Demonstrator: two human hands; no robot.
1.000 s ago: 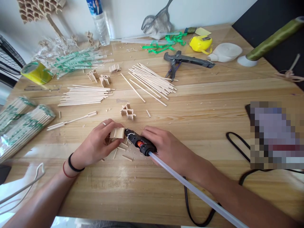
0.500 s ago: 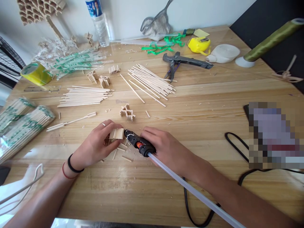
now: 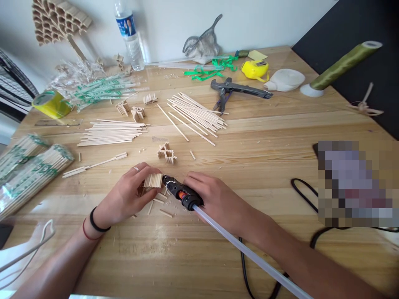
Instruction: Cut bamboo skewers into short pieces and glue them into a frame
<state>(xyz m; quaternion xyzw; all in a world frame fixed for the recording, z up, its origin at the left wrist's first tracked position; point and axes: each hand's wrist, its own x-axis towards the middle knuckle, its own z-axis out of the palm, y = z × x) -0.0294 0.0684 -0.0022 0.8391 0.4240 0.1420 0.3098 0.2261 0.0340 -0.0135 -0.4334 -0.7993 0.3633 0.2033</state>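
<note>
Between the thumb and fingers of my left hand (image 3: 127, 192) is a small block of short wooden sticks (image 3: 153, 180) joined side by side. My right hand (image 3: 215, 195) is wrapped around a black hot glue gun (image 3: 183, 194), its nozzle at the right edge of the block. A long translucent glue stick (image 3: 243, 245) runs out of the gun's back toward the lower right. Loose cut stick pieces (image 3: 166, 213) lie below the block. Just beyond my hands stands a zigzag stick piece (image 3: 166, 153) on the wooden table (image 3: 149, 265).
Two spreads of thin sticks (image 3: 114, 132) (image 3: 198, 116) lie farther back, near a dark cutter tool (image 3: 240, 88). Packaged sticks (image 3: 37, 174) are at the left. A water bottle (image 3: 131, 41) stands by the wall. A black cable (image 3: 245, 265) loops at the right.
The camera view has tilted slightly upward, so the scene sits a little lower. Both hands keep their hold, with the nozzle still at the block's edge.
</note>
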